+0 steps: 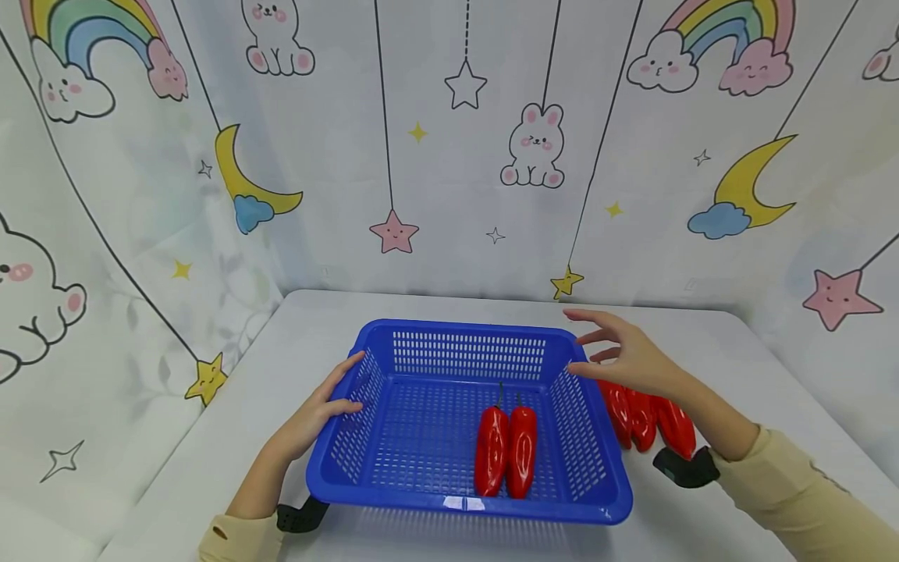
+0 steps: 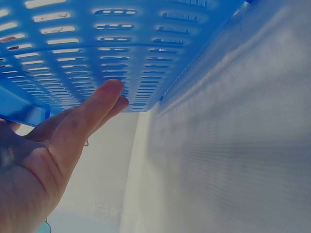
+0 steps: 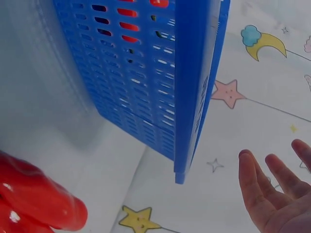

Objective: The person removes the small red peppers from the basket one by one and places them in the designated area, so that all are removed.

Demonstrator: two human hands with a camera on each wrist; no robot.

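In the head view a blue slotted plastic basket (image 1: 463,506) stands in the middle of the table. Two glossy red peppers (image 1: 492,453) lie side by side in its right half, stems pointing away. My left hand (image 1: 309,417) grips the left rim; the left wrist view shows some of its fingers (image 2: 99,104) against the outer slotted wall. Over the right rim, my right hand (image 1: 635,361) hangs with spread, slightly bent fingers and nothing in it. Beneath it, outside the basket, lie several more red peppers (image 1: 642,417), partly hidden by the hand and rim.
A white-covered table (image 1: 316,320) carries everything. Behind and beside it hangs a white curtain (image 1: 456,172) printed with stars, moons and rabbits. Black wrist devices (image 1: 687,468) sit at both cuffs. The basket's wall (image 3: 131,63) separates the two pepper groups.
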